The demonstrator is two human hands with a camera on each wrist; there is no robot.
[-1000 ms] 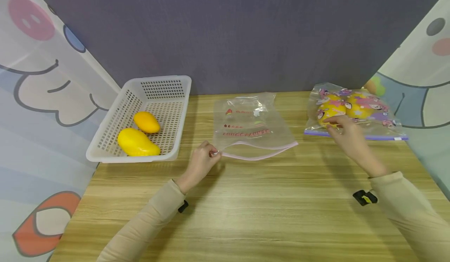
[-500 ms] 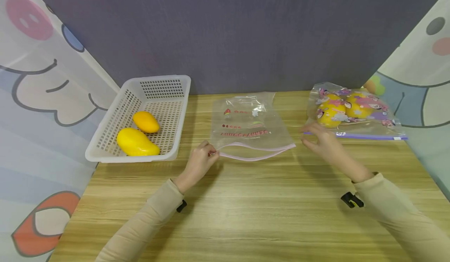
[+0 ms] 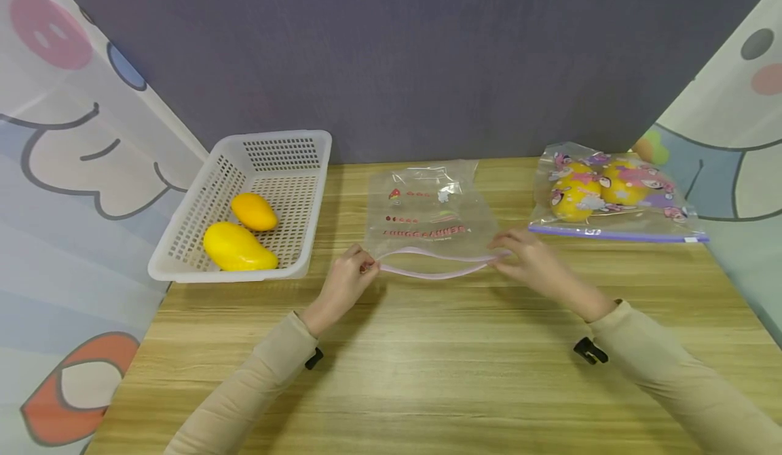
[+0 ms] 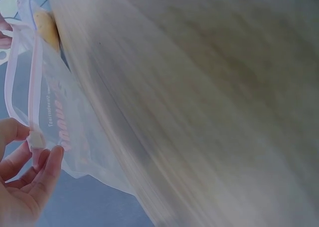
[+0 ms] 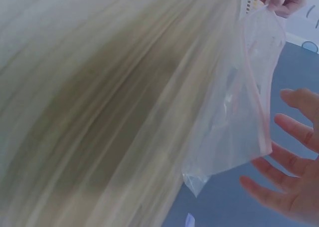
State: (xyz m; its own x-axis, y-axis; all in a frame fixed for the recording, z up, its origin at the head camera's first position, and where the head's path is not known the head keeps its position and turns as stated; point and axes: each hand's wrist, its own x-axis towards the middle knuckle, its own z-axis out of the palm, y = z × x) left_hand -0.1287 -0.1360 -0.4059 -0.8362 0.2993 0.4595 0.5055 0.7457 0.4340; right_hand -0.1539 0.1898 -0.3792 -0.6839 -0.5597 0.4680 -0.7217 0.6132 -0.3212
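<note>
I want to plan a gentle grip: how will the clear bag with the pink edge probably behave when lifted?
The pink-edged bag is probably floppy: its rim bows loosely. It looks light, as no contents show inside. It may also be slippery, since its surface shines.

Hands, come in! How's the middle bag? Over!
Left hand pinching middle bag at corner. Right hand at opposite corner, fingers spread. Mouth gaping, nothing blocking it.
</note>
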